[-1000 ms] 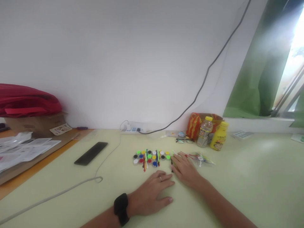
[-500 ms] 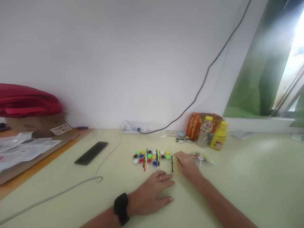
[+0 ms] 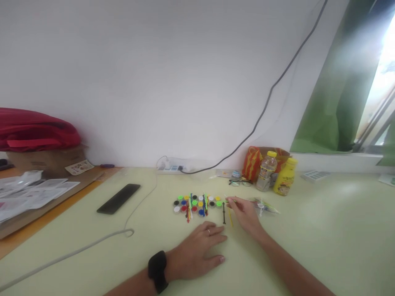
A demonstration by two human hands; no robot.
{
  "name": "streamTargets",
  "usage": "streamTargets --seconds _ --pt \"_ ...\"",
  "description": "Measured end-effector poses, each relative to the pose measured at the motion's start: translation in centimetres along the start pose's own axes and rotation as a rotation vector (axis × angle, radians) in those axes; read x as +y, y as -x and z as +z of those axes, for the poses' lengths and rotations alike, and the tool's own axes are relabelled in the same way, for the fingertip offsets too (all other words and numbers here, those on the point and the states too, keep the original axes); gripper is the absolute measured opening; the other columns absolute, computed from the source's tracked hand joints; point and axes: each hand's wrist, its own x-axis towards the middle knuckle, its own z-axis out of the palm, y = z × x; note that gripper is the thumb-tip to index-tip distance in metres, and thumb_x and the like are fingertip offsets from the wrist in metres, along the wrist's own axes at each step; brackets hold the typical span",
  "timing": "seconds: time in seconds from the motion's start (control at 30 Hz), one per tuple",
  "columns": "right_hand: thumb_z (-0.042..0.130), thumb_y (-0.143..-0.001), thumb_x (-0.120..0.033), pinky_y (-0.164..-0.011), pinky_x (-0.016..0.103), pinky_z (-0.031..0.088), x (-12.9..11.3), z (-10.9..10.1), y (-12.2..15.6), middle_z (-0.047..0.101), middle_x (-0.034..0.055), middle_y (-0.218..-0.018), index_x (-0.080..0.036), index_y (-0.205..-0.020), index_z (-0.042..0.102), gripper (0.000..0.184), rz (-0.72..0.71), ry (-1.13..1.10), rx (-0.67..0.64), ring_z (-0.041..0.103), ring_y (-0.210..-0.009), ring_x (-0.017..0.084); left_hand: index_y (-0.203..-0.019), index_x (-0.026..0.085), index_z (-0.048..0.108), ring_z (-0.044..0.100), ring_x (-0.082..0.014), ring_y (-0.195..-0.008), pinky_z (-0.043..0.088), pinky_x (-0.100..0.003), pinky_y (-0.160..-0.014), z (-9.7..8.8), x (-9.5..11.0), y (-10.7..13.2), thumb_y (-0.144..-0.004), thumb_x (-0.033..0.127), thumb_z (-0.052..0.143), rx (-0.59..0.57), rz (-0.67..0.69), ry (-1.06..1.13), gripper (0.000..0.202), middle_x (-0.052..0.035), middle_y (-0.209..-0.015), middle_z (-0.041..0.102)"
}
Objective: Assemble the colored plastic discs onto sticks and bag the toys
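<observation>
My left hand (image 3: pixel 197 251) lies palm down on the table with its fingers spread, holding nothing. My right hand (image 3: pixel 244 213) pinches a thin light-green plastic piece (image 3: pixel 233 201) at its fingertips; most of that piece is hidden. Just left of this hand a black double-ended arrow stick (image 3: pixel 224 213) lies on the table, with a yellow stick (image 3: pixel 230 218) beside it. Beyond my left hand are rows of small round discs (image 3: pixel 194 203) in several colours, with two bunches of coloured arrow sticks (image 3: pixel 205 204) lying across them. A clear bag of sticks (image 3: pixel 268 206) lies behind my right hand, partly covered.
A black phone-like slab (image 3: pixel 119 199) and a pale cable (image 3: pixel 92 246) lie at the left. Eyeglasses (image 3: pixel 240 182), a clear bottle (image 3: pixel 266 172), a yellow bottle (image 3: pixel 285 177) and a red-yellow bag (image 3: pixel 250 163) stand at the back right. A power strip (image 3: pixel 175 167) sits by the wall.
My right hand has shifted slightly right and turned, lifting its fingertips off the yellow stick, which now shows more fully. The left hand has not moved.
</observation>
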Motion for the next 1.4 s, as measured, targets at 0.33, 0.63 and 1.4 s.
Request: streamTargets --seconds 0.33,0.63,1.4 --pt "0.05 -0.092 -0.061 -0.081 0.038 0.054 -0.4 0.3 0.4 0.074 0.0123 -0.093 -0.017 -0.094 0.072 0.049 -0.034 0.09 0.034 0.071 -0.089 0.029 -0.13 0.026 0.064 0.046 -0.0324 -0.134 0.04 -0.047 -0.111 0.0 0.1 0.0 -0.087 0.035 0.068 0.025 -0.003 0.01 0.044 -0.0078 -0.144 0.057" --pt "0.041 -0.097 -0.057 -0.069 0.032 0.048 -1.0 0.4 0.7 0.068 0.006 -0.077 -0.021 -0.083 0.058 0.042 -0.055 0.175 0.038 0.064 -0.073 0.023 -0.127 0.027 0.059 0.052 -0.0257 -0.125 0.04 -0.044 -0.113 1.0 -1.0 -0.1 -0.088 0.02 0.063 0.223 -0.056 0.004 0.04 -0.0059 -0.131 0.061" --pt "0.042 -0.093 -0.066 -0.055 0.027 0.037 -2.8 1.1 2.0 0.057 -0.0005 -0.06 -0.023 -0.069 0.048 0.05 0.006 0.112 -0.252 0.052 -0.057 0.017 -0.096 0.022 0.062 0.06 -0.0233 -0.098 0.045 -0.033 -0.085 1.7 -2.8 -0.6 -0.089 0.024 0.063 0.286 -0.205 -0.032 0.007 -0.004 -0.105 0.065"
